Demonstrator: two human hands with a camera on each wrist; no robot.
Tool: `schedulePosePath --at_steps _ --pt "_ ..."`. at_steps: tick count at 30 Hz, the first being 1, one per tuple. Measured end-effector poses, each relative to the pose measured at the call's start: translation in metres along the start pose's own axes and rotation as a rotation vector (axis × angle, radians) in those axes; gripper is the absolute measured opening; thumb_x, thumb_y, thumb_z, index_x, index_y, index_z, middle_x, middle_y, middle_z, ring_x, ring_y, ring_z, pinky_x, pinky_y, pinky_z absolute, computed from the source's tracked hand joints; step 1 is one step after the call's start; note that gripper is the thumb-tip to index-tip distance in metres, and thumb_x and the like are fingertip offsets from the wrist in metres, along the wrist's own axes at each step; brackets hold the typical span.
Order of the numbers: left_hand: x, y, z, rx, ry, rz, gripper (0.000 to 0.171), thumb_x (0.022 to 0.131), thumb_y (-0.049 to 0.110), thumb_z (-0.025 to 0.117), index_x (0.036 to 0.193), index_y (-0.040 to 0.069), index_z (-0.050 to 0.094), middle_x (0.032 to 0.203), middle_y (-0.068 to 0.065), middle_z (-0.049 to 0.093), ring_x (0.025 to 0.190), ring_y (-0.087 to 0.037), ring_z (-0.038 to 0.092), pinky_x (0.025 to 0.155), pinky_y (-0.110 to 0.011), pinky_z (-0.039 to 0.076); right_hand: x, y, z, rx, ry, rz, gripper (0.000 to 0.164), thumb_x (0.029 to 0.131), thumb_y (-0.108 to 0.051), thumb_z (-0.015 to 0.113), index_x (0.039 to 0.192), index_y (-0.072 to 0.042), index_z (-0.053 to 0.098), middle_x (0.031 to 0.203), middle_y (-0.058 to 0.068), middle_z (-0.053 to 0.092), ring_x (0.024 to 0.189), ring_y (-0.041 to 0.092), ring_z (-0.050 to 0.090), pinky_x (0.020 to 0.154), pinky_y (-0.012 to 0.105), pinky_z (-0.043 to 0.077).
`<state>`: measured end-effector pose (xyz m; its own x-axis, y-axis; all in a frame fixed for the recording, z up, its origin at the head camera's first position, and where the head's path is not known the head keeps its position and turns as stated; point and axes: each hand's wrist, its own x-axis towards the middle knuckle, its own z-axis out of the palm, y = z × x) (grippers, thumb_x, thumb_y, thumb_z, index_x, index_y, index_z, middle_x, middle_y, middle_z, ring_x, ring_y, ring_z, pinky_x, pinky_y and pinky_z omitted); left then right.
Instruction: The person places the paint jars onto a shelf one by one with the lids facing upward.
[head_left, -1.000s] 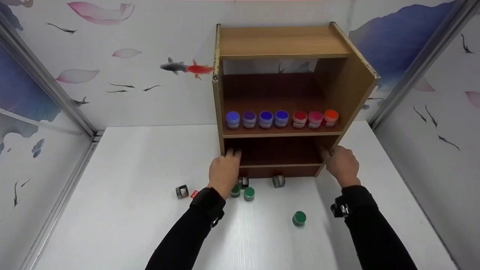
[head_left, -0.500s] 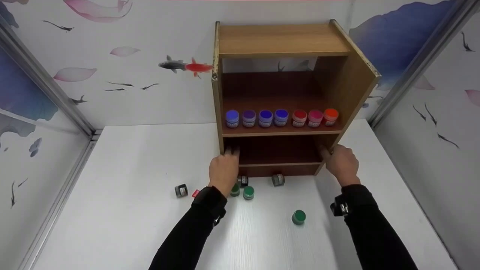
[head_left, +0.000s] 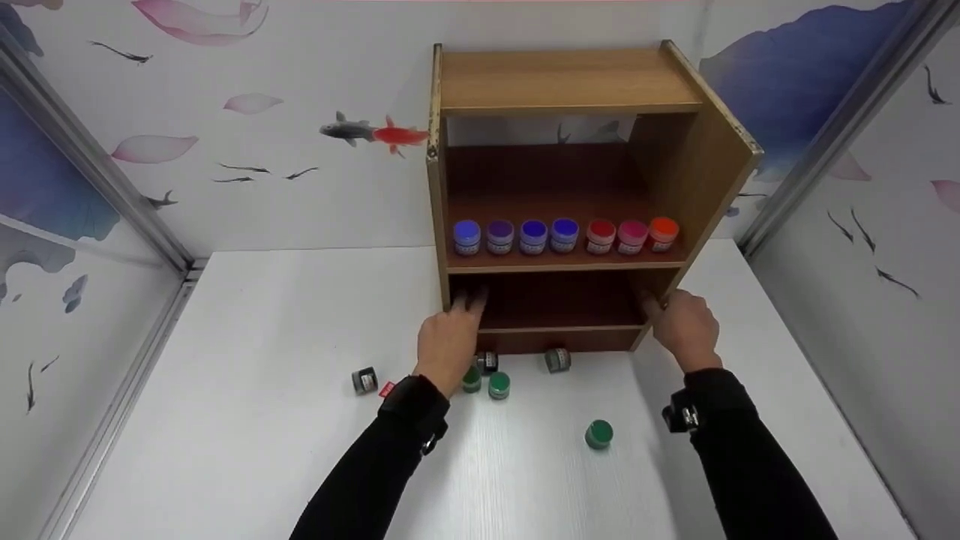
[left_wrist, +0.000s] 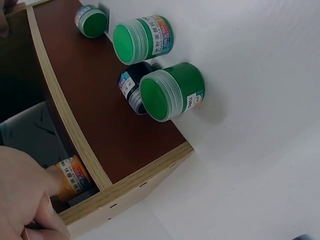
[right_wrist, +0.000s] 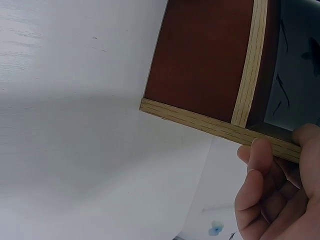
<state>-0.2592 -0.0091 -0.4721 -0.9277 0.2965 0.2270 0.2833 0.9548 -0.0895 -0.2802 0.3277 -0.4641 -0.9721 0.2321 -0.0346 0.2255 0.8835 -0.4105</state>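
Observation:
A wooden shelf unit (head_left: 570, 81) stands against the back wall, several paint jars with blue, purple, red and orange lids lined up on its middle shelf. My left hand (head_left: 448, 341) reaches into the left end of the lower compartment. There its fingers hold an orange paint jar (left_wrist: 74, 176), seen in the left wrist view and hidden in the head view. My right hand (head_left: 685, 330) grips the unit's right side panel (right_wrist: 195, 121), thumb inside the compartment and the other fingers outside.
On the white table before the unit lie green-lidded jars (head_left: 499, 385), another green one (head_left: 599, 434) nearer the front, and dark jars (head_left: 557, 360) by the base. A dark jar (head_left: 365, 380) and a red item (head_left: 387, 389) lie to the left.
The fingers of my left hand shift slightly inside the lower compartment. My right hand keeps its place on the side panel, and the jars stay put.

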Motion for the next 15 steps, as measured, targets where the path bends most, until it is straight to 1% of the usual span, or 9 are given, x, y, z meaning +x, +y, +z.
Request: schedulePosePath --at_steps 2,4,7,9,12,15 --pt "-0.004 0.000 -0.001 -0.018 0.043 0.053 0.058 0.094 0.013 0.063 0.147 0.020 0.042 0.131 -0.008 0.061 0.053 -0.012 0.050 0.051 -0.027 0.048 0.000 0.000 0.000 0.003 0.007 -0.007 0.058 0.101 -0.045 0.042 0.109 0.006 0.066 0.092 0.022 0.071 0.070 0.027 0.062 0.050 0.029 0.039" --pt "-0.008 0.001 -0.001 -0.042 0.096 0.124 0.058 0.093 0.014 0.064 0.146 0.021 0.042 0.135 -0.007 0.058 0.047 -0.010 0.038 0.044 -0.023 0.039 0.000 0.000 -0.001 0.002 0.014 -0.010 0.057 0.101 -0.045 0.042 0.109 0.007 0.066 0.091 0.023 0.071 0.071 0.028 0.063 0.050 0.029 0.039" --pt "-0.016 0.005 0.001 -0.069 0.169 0.233 0.051 0.094 0.018 0.061 0.143 0.022 0.045 0.132 -0.005 0.059 0.044 -0.008 0.025 0.040 -0.020 0.023 -0.001 0.000 -0.002 0.004 0.020 -0.011 0.057 0.101 -0.044 0.042 0.110 0.007 0.065 0.093 0.024 0.071 0.073 0.029 0.065 0.051 0.029 0.040" --pt "-0.023 0.007 0.004 -0.088 0.191 0.288 0.043 0.096 0.019 0.058 0.138 0.022 0.050 0.126 -0.003 0.061 0.044 -0.007 0.022 0.040 -0.019 0.018 0.000 0.000 -0.003 0.005 0.015 -0.010 0.058 0.101 -0.044 0.041 0.111 0.008 0.065 0.093 0.024 0.071 0.074 0.029 0.065 0.051 0.029 0.041" --pt "-0.035 0.008 0.011 -0.097 0.191 0.338 0.030 0.098 0.019 0.055 0.127 0.021 0.056 0.115 0.000 0.063 0.044 -0.007 0.024 0.040 -0.018 0.019 -0.001 -0.001 -0.002 0.007 0.007 -0.011 0.059 0.101 -0.045 0.041 0.112 0.008 0.065 0.093 0.024 0.071 0.074 0.029 0.066 0.051 0.029 0.041" --pt "-0.048 0.004 0.020 -0.105 0.167 0.348 0.021 0.098 0.021 0.056 0.118 0.020 0.058 0.105 0.002 0.062 0.045 -0.005 0.029 0.040 -0.017 0.026 -0.001 -0.002 -0.001 0.005 -0.005 -0.011 0.059 0.101 -0.045 0.041 0.110 0.009 0.065 0.091 0.024 0.071 0.071 0.029 0.065 0.050 0.029 0.042"
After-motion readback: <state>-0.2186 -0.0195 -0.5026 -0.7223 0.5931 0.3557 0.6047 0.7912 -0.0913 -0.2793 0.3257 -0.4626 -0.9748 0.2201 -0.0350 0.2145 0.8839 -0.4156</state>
